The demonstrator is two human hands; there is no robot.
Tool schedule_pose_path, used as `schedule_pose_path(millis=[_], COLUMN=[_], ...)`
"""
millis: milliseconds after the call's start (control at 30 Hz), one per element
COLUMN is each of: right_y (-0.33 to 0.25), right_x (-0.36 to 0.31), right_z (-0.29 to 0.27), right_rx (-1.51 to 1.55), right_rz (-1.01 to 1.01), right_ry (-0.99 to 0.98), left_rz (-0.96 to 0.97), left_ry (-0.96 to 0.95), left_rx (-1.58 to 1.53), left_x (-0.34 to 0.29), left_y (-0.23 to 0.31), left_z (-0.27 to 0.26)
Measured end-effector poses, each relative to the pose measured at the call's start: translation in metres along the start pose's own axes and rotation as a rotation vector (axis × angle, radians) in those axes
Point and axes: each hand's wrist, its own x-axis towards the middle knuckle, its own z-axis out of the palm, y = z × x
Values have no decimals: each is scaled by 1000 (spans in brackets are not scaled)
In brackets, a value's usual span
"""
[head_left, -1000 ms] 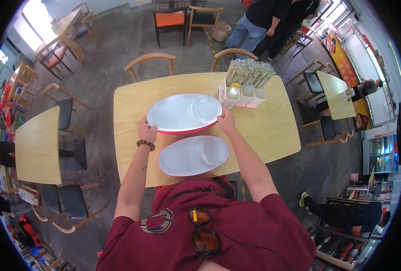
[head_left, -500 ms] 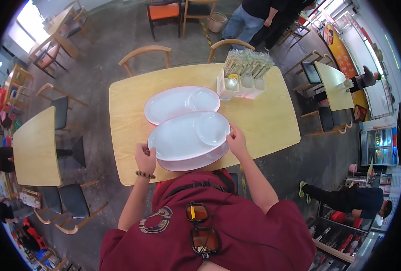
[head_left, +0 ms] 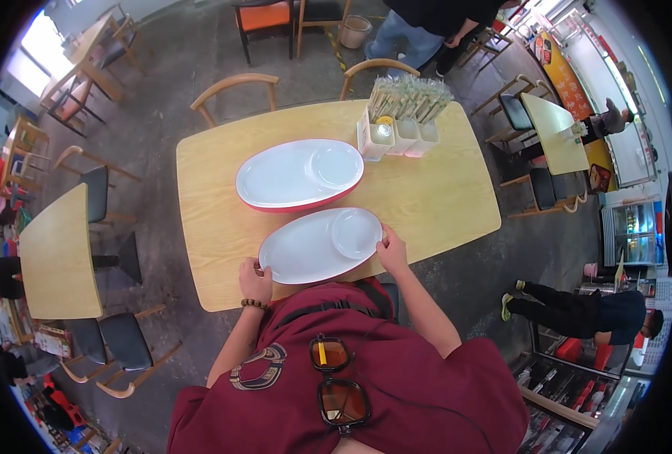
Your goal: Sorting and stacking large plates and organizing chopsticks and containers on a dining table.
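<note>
Largest item: 1 pale wood-grain dining table (head_left: 442,189), with the person standing at its near edge. On the right of the room, 1 orange panel (head_left: 567,79) carries pale printed characters, seen at a steep slant. At the table's far edge stand 2 curved-back wooden chairs (head_left: 236,80). The person wears 1 maroon T-shirt (head_left: 419,371) bearing a ring-shaped emblem.

Visible plates number 2, both oval and white with red edging, each with 1 round well toward its right end. The far oval plate (head_left: 283,175) lies apart from both hands. The near oval plate (head_left: 302,248) is between the hands, close to the table's near edge; whether it rests fully on the wood cannot be told. The left hand (head_left: 255,280) is clamped on its left end, thumb over the rim; the right hand (head_left: 392,250) grips the right end. Fingers beneath are hidden.

The chopstick caddy (head_left: 400,138), upright beyond the far plate's right end, shows 3 white compartments; its wrapped chopsticks (head_left: 411,98) overlap too closely to count. Smallest: 1 brown bead bracelet (head_left: 254,304), left wrist.
</note>
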Motion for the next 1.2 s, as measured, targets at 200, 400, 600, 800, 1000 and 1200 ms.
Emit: schedule_pose_path(millis=[200,400,600,800,1000,1200], right_y=[-1,-13,-3,-58,-104,-109], right_x=[-3,-6,26,102,142,146], right_z=[-1,-7,-6,3,17,22], right_rx=[-24,-65,-339,-153,-89,-89], right_rz=[-12,-2,-142,-211,-127,-65], right_ry=[-15,-45,101,61,-29,-37], left_rz=[0,-12,3,85,36,20], left_ry=[-13,-48,-71,40,28,79], left_rx=[5,24,62,-63,15,103], left_x=[1,3,34,120,167,170], left_y=[1,-5,-7,28,51,38], left_z=[-1,0,-10,-5,2,5])
